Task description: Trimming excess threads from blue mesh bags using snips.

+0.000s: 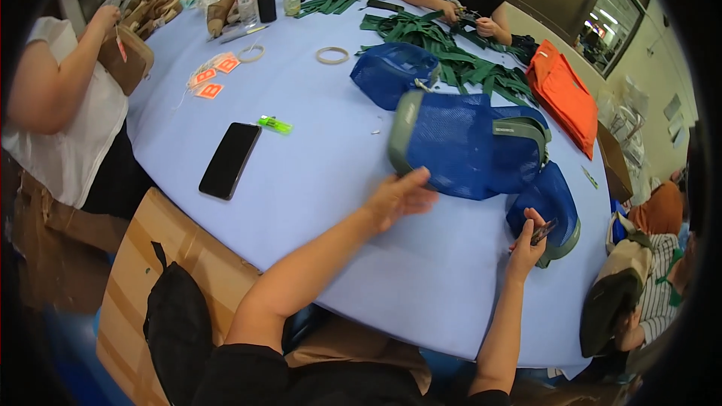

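We take the black phone [230,160] as our reference on the pale blue counter [421,271], the largest item inspected. Beyond the phone and to its right, we note a spread pile of green straps [417,28].

The middle mesh bag [451,143], blue with grey-green trim, is the piece under work; we find it well to the right of the phone. A second mesh bag [387,71] lies farther back to the phone's right, and a third mesh bag [545,199] farthest right of it. Whether the three are joined, we cannot tell.

The left hand [396,199], right of the phone, has its fingers spread at the middle bag's near edge; blur hides whether they touch. The right hand [527,246], farther right of the phone, has its fingers curled around a small dark tool [543,231], type unclear.

We judge the step to be positioning the bag. In our view, the next move calls for the left fingers to steady its edge.
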### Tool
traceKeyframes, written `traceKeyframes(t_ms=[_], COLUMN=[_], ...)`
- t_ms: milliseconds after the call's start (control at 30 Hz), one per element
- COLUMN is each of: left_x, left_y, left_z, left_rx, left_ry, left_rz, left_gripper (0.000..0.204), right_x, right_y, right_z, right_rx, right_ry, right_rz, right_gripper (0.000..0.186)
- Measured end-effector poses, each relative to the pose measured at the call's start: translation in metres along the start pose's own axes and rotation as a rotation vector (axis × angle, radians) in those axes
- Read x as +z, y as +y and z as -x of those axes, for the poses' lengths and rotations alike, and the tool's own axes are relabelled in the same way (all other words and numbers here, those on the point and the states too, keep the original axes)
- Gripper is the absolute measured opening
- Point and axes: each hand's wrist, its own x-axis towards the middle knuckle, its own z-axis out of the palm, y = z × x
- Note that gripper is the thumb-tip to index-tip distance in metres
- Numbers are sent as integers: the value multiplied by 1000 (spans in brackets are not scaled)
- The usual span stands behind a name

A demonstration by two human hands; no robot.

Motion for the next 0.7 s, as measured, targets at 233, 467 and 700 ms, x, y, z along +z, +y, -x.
traceKeyframes(t_ms=[233,467,700], left_x=[14,3,-14], left_y=[0,22,9], left_z=[15,13,-3], left_rx=[-241,215,657], left_ry=[-596,-143,478], left_rz=[-257,-230,-361], left_gripper=[51,32,30], right_x=[13,12,13], right_y=[-7,-3,-1], right_z=[10,7,10], right_rx=[-15,-2,11], right_ry=[-142,-157,-175], right_rz=[1,27,15], right_gripper=[32,34,32])
